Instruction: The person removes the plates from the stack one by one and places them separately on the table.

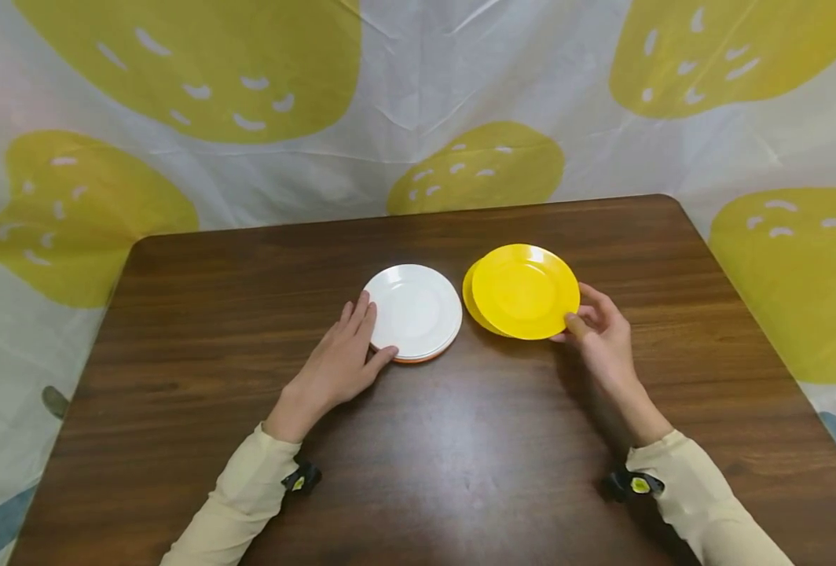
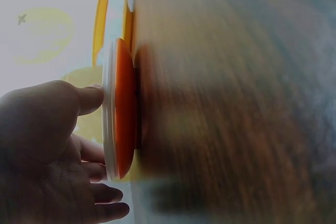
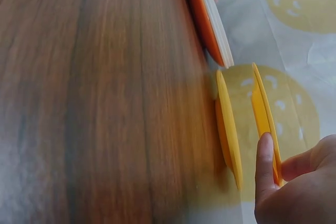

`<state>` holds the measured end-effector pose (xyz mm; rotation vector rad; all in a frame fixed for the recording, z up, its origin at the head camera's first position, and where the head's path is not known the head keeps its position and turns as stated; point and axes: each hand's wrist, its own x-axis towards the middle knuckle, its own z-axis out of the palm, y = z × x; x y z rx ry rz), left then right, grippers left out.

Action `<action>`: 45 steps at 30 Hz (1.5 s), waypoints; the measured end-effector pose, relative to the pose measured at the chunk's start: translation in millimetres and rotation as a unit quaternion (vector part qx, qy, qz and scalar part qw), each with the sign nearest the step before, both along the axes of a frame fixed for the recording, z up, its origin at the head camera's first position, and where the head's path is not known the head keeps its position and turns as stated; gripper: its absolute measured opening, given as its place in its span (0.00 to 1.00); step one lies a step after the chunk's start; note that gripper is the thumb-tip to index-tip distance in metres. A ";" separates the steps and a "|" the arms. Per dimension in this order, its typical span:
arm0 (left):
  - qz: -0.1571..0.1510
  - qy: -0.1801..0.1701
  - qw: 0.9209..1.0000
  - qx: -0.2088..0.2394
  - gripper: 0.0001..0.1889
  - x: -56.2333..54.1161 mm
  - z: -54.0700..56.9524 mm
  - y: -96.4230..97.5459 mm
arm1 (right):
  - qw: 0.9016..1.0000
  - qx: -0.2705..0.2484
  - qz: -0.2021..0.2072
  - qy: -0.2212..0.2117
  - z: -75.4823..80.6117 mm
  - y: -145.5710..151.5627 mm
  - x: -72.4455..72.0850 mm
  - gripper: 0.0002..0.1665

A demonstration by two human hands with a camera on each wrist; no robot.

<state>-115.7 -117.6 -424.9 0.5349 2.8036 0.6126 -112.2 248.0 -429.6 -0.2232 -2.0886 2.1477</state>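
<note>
My right hand [image 1: 605, 342] pinches the near right rim of a yellow plate [image 1: 524, 291] between thumb and fingers. That plate is raised above a second yellow plate [image 1: 471, 292] lying on the table, with a gap between them in the right wrist view. To the left, white plates [image 1: 414, 310] are stacked on an orange plate [image 2: 125, 114]. My left hand [image 1: 340, 358] rests against the left side of this stack, fingers fairly straight, thumb [image 2: 92, 99] at the upper rim.
All the plates stand on a brown wooden table [image 1: 199, 354], toward its far half. Behind it hangs a white cloth [image 1: 418, 86] with large yellow shapes. A dark wrist device [image 1: 303, 477] sits at each sleeve cuff.
</note>
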 end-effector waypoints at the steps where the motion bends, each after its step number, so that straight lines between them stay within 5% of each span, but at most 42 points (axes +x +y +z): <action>1: 0.001 -0.002 1.000 0.000 0.43 -0.1 -0.1 -0.2 | 1.000 -0.001 -0.003 0.000 -0.4 1.2 0.0 0.32; 15: -0.001 -0.005 1.000 -0.004 0.43 -0.9 -1.5 -1.9 | 0.996 -0.050 -0.075 -0.028 -6.9 22.4 9.3 0.30; 31: 0.000 -0.001 1.000 -0.001 0.43 0.7 -0.2 -4.1 | 0.989 -0.086 -0.113 -0.051 -4.9 51.3 14.4 0.31; 45: 0.005 -0.016 1.000 -0.002 0.43 1.0 -0.1 -3.7 | 0.977 -0.121 -0.152 -0.092 -4.6 74.2 11.7 0.40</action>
